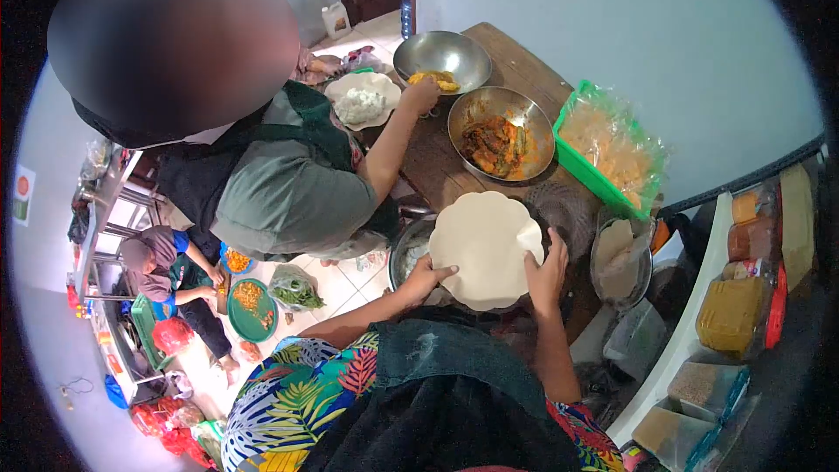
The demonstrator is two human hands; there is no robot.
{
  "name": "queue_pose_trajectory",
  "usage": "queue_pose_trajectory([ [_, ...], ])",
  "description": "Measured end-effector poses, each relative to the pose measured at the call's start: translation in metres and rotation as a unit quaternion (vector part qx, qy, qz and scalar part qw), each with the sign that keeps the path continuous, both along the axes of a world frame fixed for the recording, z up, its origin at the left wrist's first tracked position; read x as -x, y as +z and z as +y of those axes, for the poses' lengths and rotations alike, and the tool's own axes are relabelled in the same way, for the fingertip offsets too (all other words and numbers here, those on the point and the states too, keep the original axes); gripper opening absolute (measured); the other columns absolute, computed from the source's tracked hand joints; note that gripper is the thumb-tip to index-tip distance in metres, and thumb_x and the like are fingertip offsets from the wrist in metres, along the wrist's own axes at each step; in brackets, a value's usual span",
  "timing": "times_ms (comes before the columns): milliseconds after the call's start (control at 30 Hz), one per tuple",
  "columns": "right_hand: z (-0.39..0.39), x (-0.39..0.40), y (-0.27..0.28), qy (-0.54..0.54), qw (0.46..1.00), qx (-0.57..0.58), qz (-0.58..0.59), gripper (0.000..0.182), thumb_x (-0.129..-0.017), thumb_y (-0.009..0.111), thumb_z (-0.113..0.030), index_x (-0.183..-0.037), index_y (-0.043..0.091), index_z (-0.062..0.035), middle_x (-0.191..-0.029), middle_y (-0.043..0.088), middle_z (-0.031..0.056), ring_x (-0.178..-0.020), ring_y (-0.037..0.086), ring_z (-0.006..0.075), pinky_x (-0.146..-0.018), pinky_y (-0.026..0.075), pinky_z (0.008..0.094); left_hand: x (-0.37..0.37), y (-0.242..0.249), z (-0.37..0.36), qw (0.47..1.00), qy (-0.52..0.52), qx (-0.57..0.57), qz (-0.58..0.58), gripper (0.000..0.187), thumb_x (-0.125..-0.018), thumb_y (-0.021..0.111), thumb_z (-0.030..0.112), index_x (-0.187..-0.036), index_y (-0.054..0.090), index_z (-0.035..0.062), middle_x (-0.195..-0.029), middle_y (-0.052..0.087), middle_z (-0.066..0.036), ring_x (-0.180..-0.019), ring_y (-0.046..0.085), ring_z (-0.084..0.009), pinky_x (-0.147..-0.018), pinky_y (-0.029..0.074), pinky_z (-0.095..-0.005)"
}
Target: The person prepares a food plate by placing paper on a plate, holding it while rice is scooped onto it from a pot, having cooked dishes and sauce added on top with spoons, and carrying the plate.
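Observation:
Both my hands hold a cream plate with a scalloped rim [483, 249] in front of me, its bare face turned up. My left hand [426, 280] grips its left edge, thumb on top. At the right edge, my right hand [546, 273] has its thumb on the face and its fingers around the rim. Partly under the plate, to the left, is a metal pot [409, 253] with something white in it. Beyond the plate stands a steel bowl [456, 144] of reddish, saucy food.
A co-worker's hand [423, 94] reaches to yellow food in another steel bowl [441, 48], beside a scalloped plate of rice [360, 103]. A green basket [603, 153] of bagged crackers stands right. Another person [170, 271] sits on the floor by a green tray [253, 319]. Containers fill a shelf [699, 323].

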State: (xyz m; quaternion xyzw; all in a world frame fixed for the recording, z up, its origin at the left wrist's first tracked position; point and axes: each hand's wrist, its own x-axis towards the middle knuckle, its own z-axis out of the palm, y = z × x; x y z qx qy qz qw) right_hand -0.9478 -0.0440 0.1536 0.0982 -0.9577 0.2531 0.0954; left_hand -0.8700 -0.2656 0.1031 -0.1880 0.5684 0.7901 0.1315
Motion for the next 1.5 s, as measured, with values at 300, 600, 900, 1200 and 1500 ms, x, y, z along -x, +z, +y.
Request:
queue_pose_trajectory([
  [300,0.015,0.003,-0.061,-0.062,0.897,0.366,-0.239,0.022,-0.083,0.054,-0.017,-0.089,0.055,0.0037,-0.075,0.055,0.0029,-0.070,0.048,0.0095,-0.064,0.040,0.0253,0.002,-0.007,-0.021,0.981,-0.114,-0.118,-0.105,0.046,-0.077,0.060,0.009,-0.117,0.041,-0.0031,-0.108,0.054,-0.012,-0.098,0.053,-0.0190,-0.085,0.043,-0.0297],
  [600,0.011,0.020,-0.062,-0.005,0.885,0.393,-0.251,0.024,-0.083,0.053,-0.018,-0.091,0.055,0.0043,-0.080,0.058,0.0060,-0.073,0.051,0.0127,-0.066,0.042,0.0273,0.021,0.041,-0.041,0.984,-0.145,0.000,-0.102,0.058,-0.079,0.049,0.054,-0.108,0.054,0.0033,-0.065,0.054,-0.002,-0.037,0.032,-0.0052,-0.031,0.017,-0.0230],
  [900,-0.009,0.043,-0.041,0.006,0.870,0.367,-0.331,0.039,-0.083,0.053,-0.030,-0.098,0.054,0.0056,-0.086,0.058,0.0109,-0.077,0.055,0.0189,-0.067,0.043,0.0306,0.010,-0.034,-0.035,0.997,-0.055,-0.040,0.047,0.041,-0.083,0.054,0.026,-0.114,0.049,-0.0001,-0.096,0.059,-0.007,-0.088,0.055,-0.0142,-0.073,0.045,-0.0272],
  [1200,-0.005,0.069,-0.049,0.076,0.829,0.409,-0.373,0.026,-0.084,0.054,-0.022,-0.074,0.052,0.0014,-0.070,0.052,0.0049,-0.064,0.047,0.0126,-0.060,0.040,0.0288,0.009,-0.041,-0.046,0.994,-0.032,-0.001,0.105,0.041,-0.079,0.057,0.018,-0.115,0.046,0.0001,-0.100,0.057,-0.008,-0.085,0.054,-0.0139,-0.073,0.044,-0.0274],
  [1500,0.030,0.033,-0.029,0.105,0.938,0.215,-0.250,0.021,-0.082,0.052,-0.016,-0.077,0.052,0.0034,-0.072,0.053,0.0039,-0.065,0.047,0.0156,-0.062,0.039,0.0300,-0.006,0.003,-0.038,0.971,-0.135,-0.174,0.097,0.048,-0.081,0.054,0.020,-0.121,0.038,-0.0016,-0.097,0.054,-0.007,-0.082,0.054,-0.0137,-0.062,0.047,-0.0256],
])
